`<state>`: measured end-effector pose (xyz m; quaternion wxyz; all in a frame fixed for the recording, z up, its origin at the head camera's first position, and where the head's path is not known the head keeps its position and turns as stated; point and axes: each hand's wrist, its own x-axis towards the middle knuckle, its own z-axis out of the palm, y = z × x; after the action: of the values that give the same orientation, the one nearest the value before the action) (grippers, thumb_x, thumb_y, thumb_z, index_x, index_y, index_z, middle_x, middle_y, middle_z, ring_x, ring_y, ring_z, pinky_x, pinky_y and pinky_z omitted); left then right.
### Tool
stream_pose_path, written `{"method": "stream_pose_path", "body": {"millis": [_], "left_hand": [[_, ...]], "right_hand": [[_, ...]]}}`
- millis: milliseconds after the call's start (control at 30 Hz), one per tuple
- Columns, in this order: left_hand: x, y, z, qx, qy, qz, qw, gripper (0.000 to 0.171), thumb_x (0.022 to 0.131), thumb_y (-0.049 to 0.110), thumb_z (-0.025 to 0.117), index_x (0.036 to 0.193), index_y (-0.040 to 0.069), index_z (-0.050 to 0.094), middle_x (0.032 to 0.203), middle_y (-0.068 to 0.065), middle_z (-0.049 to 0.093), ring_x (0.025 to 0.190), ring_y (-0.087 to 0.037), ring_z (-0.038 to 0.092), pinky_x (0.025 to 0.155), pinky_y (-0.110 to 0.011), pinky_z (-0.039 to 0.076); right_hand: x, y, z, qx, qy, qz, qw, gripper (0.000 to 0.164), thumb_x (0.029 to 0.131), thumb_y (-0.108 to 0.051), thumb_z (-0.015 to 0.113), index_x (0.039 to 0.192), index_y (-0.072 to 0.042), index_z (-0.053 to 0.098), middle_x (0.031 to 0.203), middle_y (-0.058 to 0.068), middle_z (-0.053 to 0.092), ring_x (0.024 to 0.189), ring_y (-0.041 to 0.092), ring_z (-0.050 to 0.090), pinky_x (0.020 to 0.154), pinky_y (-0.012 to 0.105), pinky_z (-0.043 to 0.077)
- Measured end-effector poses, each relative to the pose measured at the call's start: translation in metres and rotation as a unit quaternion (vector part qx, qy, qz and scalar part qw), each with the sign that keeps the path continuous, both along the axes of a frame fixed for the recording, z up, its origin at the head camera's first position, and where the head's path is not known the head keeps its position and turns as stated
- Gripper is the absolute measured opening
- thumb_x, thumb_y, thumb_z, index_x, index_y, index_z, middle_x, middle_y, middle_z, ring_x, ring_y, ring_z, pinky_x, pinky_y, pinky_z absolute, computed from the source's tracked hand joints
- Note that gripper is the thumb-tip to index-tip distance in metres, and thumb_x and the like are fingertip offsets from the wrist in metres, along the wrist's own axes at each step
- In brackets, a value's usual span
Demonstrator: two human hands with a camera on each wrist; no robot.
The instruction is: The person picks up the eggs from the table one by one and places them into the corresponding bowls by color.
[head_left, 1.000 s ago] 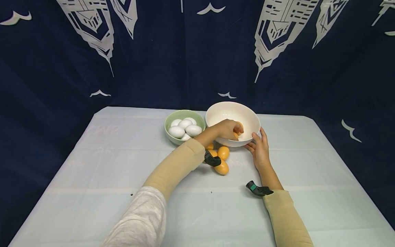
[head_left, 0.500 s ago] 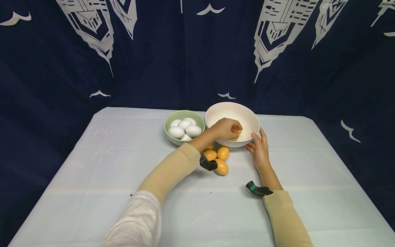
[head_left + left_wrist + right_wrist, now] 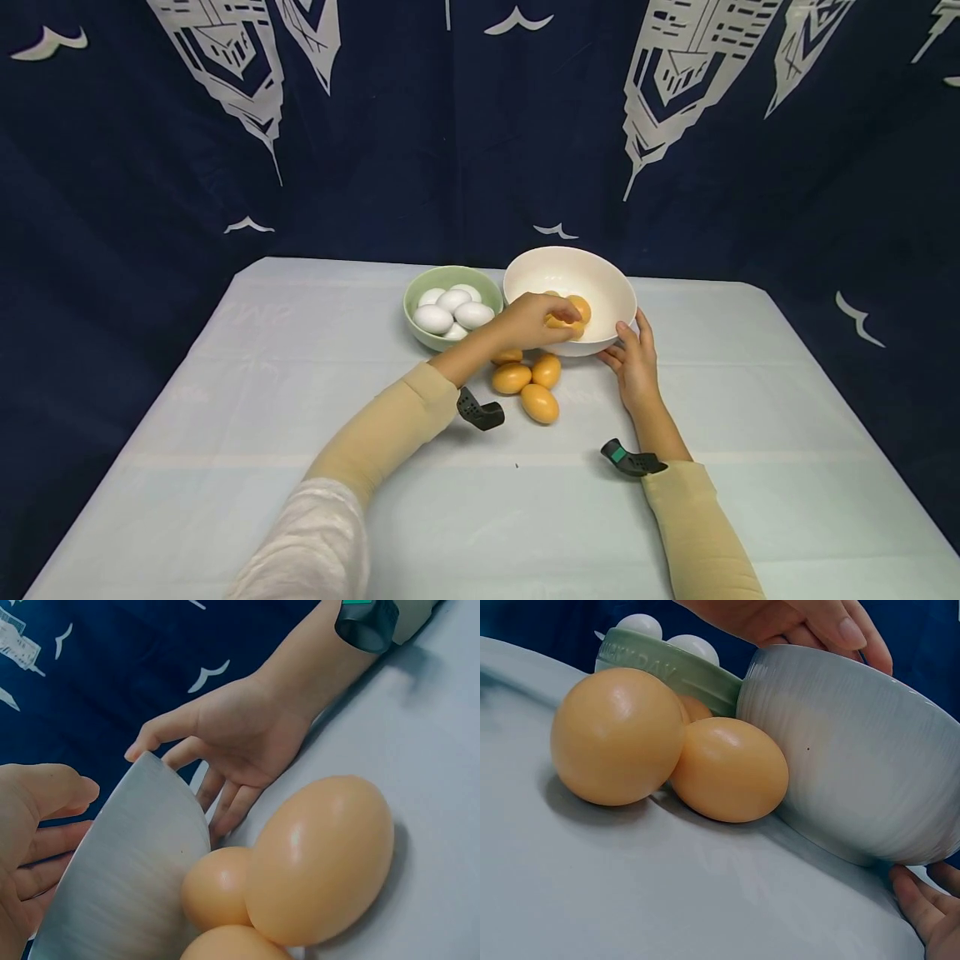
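My left hand [image 3: 534,321] reaches over the near rim of the white bowl [image 3: 551,268], its fingers loosely bent. In the left wrist view, the thumb and fingers of that hand [image 3: 34,840] stand apart with nothing between them. Several brown eggs [image 3: 580,308] lie inside the bowl, partly covered by the hand. My right hand [image 3: 636,367] holds the bowl at its right side, thumb on the rim and fingers low against the wall. On the table before the bowl sit several more brown eggs [image 3: 540,404].
Left of the white bowl and close beside it stands a green bowl [image 3: 415,328] of white eggs [image 3: 432,319]. A pale cloth covers the table [image 3: 247,400]. Behind the table hangs a dark blue curtain [image 3: 450,167] with white prints.
My left hand has let go of a brown egg inside the white bowl and drawn back left toward the near rim. More eggs show in the bowl. The right hand keeps its hold.
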<state>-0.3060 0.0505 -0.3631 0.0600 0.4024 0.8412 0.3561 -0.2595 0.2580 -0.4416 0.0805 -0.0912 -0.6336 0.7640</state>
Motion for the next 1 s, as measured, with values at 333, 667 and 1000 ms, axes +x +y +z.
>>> {"method": "stream_pose_path", "body": {"millis": [333, 667, 1000], "left_hand": [[0.005, -0.018, -0.006, 0.047, -0.012, -0.001, 0.9988, 0.028, 0.093, 0.015, 0.068, 0.118, 0.004, 0.067, 0.115, -0.005, 0.068, 0.110, -0.015, 0.059, 0.092, -0.025, 0.048], [0.018, -0.034, -0.003, 0.049, -0.013, 0.016, 0.9986, 0.028, 0.093, 0.016, 0.067, 0.120, 0.007, 0.067, 0.117, -0.003, 0.068, 0.111, -0.014, 0.059, 0.097, -0.022, 0.042], [0.024, -0.049, -0.015, 0.130, -0.040, 0.018, 0.9906, 0.027, 0.092, 0.013, 0.070, 0.116, 0.001, 0.068, 0.112, -0.007, 0.070, 0.106, -0.014, 0.062, 0.097, -0.037, 0.046]], "right_hand": [[-0.001, 0.000, -0.001, 0.003, -0.004, -0.007, 1.000, 0.071, 0.100, -0.040, 0.051, 0.158, -0.026, 0.011, 0.155, 0.015, 0.026, 0.092, 0.011, 0.062, 0.079, 0.019, 0.053], [-0.001, -0.001, 0.000, 0.004, -0.009, -0.007, 1.000, 0.071, 0.100, -0.041, 0.050, 0.158, -0.026, 0.011, 0.156, 0.015, 0.024, 0.094, 0.012, 0.061, 0.081, 0.020, 0.052], [0.000, -0.001, 0.001, 0.009, -0.011, -0.008, 1.000, 0.071, 0.101, -0.041, 0.049, 0.158, -0.027, 0.010, 0.155, 0.016, 0.025, 0.094, 0.010, 0.061, 0.082, 0.020, 0.052]]}}
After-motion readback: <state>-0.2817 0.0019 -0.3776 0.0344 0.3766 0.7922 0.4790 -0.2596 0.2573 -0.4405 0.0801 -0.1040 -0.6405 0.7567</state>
